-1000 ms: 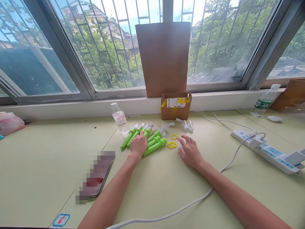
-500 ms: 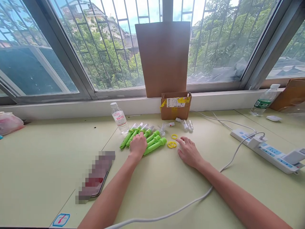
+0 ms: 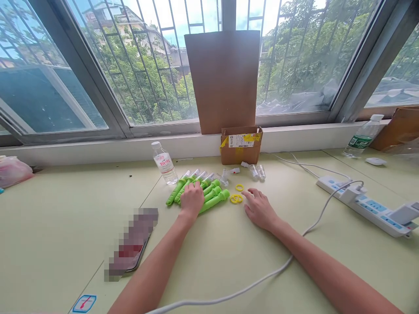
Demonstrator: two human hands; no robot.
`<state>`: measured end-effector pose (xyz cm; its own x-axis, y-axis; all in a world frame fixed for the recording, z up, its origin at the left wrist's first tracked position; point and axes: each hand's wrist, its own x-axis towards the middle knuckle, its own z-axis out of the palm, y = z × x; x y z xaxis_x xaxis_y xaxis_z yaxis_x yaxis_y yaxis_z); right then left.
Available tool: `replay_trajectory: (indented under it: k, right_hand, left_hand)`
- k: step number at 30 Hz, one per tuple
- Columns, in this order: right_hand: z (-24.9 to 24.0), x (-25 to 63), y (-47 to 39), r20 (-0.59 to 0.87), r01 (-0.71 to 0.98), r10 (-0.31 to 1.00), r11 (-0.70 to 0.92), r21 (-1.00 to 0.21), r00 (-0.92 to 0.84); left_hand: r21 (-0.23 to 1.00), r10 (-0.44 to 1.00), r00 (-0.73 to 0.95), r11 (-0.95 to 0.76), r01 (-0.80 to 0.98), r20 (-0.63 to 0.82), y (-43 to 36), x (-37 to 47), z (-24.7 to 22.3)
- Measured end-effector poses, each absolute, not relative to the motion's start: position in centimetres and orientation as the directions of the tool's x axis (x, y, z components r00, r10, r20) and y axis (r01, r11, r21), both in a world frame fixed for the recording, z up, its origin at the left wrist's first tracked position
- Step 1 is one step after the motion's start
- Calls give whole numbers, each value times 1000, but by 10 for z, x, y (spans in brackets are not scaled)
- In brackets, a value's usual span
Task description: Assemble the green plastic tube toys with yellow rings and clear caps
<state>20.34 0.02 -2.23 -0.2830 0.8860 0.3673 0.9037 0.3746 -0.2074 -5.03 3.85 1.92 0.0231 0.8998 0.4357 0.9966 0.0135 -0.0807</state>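
Observation:
Several green plastic tubes (image 3: 215,200) lie side by side on the table, some with ribbed clear tips at their far ends. My left hand (image 3: 192,198) is over the middle of the row, its fingers curled down onto a green tube; the fingertips are partly hidden. To the right, my right hand (image 3: 259,208) rests on the table with fingers apart and nothing in it. Just left of its fingertips lie a few yellow rings (image 3: 236,199). Beyond them are small clear plastic pieces (image 3: 224,176) and clear caps (image 3: 258,172).
A small cardboard box (image 3: 241,150) stands behind the parts, a water bottle (image 3: 165,164) to its left. A phone (image 3: 134,244) lies near my left forearm. A white cable (image 3: 248,285) passes under my right forearm toward the power strip (image 3: 369,207).
My left hand and the green tubes have shifted slightly to the right. My right hand has stayed in place.

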Motion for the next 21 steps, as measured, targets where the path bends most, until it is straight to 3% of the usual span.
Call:
replay_trajectory:
  k: [5, 10, 16, 21]
  right_hand:
    - [-21, 203, 0, 351, 904, 893, 370, -213, -282]
    - [-20, 203, 0, 344, 904, 896, 367, -220, -280]
    - [-19, 204, 0, 355, 898, 891, 377, -225, -285]
    - [-19, 204, -1, 361, 867, 868, 439, -237, -341]
  left_hand:
    - [-136, 822, 206, -158, 978, 530, 29, -39, 26]
    - [-172, 807, 370, -328, 929, 461, 12, -16, 24]
    - [-168, 866, 390, -354, 920, 312, 3, -4, 20]
    - [-158, 883, 378, -347, 925, 278, 2, -3, 19]
